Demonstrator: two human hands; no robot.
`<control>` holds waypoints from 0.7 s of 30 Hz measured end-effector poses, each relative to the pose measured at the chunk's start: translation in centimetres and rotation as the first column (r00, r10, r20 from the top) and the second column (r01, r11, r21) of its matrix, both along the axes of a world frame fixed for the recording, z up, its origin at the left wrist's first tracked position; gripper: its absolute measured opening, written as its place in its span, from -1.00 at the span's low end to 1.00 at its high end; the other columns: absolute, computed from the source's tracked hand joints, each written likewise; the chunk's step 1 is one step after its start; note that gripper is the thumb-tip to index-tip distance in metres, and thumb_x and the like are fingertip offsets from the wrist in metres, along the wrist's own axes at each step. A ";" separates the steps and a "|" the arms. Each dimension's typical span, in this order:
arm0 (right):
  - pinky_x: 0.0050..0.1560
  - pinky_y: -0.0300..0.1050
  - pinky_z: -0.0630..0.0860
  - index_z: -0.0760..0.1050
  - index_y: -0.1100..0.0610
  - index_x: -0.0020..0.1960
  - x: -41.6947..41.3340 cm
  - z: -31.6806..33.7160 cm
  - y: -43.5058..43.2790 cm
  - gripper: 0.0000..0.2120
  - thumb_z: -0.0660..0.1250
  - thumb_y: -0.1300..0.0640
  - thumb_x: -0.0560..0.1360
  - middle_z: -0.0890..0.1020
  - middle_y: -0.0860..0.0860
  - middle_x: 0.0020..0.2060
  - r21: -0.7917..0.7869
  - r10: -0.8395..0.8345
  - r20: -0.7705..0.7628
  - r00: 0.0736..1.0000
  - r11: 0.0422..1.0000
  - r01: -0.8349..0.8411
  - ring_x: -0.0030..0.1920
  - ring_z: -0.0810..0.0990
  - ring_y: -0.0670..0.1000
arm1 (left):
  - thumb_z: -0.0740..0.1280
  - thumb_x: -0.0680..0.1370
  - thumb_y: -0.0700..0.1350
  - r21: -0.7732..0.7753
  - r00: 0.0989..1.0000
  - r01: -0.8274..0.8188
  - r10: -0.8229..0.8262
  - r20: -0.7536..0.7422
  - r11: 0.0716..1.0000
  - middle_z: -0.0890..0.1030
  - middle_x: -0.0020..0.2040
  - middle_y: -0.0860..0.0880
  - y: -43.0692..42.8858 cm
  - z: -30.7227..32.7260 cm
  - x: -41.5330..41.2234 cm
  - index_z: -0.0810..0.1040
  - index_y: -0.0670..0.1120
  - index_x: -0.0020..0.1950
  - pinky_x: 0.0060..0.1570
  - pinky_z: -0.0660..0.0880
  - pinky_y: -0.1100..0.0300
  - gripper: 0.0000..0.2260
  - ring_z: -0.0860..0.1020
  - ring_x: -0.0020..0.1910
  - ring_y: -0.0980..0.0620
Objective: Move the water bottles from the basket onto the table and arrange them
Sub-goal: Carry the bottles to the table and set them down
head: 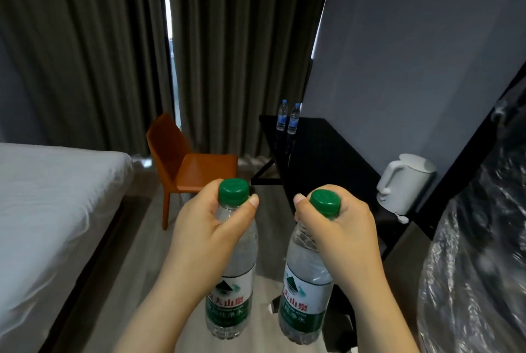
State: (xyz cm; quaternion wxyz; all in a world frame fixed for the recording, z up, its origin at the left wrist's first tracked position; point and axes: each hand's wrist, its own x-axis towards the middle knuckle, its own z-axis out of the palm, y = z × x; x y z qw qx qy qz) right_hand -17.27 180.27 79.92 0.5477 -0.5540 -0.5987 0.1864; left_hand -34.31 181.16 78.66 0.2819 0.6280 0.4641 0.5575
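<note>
Item 1: left hand (199, 227). Your fingers and thumb are curled round the neck and shoulder of the left bottle (232, 293), just under its green cap, and carry it clear of the floor.

Item 2: right hand (340, 231). It has the same wrap-around grip on the right bottle (306, 295), closed over the neck with the cap showing above the knuckles.

Item 3: the two carried bottles. Each long axis is near upright, cap at 12 o'clock and base at 6 o'clock. The right one leans slightly, its base toward 7 o'clock. They hang side by side and do not touch.

Item 4: table (327, 153). It is a black top lying at about 1 o'clock from your hands and running away along the wall, so your right hand is the nearer one. Since both bottles already hang base-down, I judge they need no turning, only carrying forward and lowering.

Item 5: two blue-labelled bottles (281, 115). They stand upright and close together at the table's far end, at 12 o'clock.

Item 6: white kettle (404, 184). It sits on the table's near end at 2 o'clock from the right hand and should be avoided.

Item 7: orange chair (187, 164) at 11 o'clock, bed (57, 196) at 9 o'clock, and plastic sheeting (478, 267) at 3 o'clock.

Item 8: basket. None can be made out in this view.
</note>
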 end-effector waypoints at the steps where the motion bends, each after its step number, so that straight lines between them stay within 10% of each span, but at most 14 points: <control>1: -0.36 -0.07 0.41 0.47 0.24 -0.31 -0.1 -0.1 1.5 -0.70 0.39 0.02 0.43 0.53 0.14 -0.41 0.001 0.001 0.002 1.000 1.000 -0.001 -0.32 0.51 0.13 | 0.37 0.50 -0.04 0.004 1.000 -0.004 0.004 0.000 1.000 0.62 -0.19 0.03 1.4 -0.1 0.0 0.57 -0.02 -0.16 -0.22 0.44 0.38 -0.92 0.58 -0.16 0.12; 21: -0.43 -0.21 0.39 0.48 0.22 -0.33 1.8 0.5 30.6 -0.72 0.42 0.06 0.43 0.54 0.11 -0.44 -0.022 0.031 -0.062 0.998 0.999 -0.032 -0.44 0.45 -0.11 | 0.33 0.47 0.09 0.063 0.998 -0.036 0.039 -0.039 0.997 0.62 -0.18 -0.02 29.8 0.4 1.6 0.54 -0.05 -0.16 -0.25 0.45 0.26 -0.79 0.57 -0.20 0.08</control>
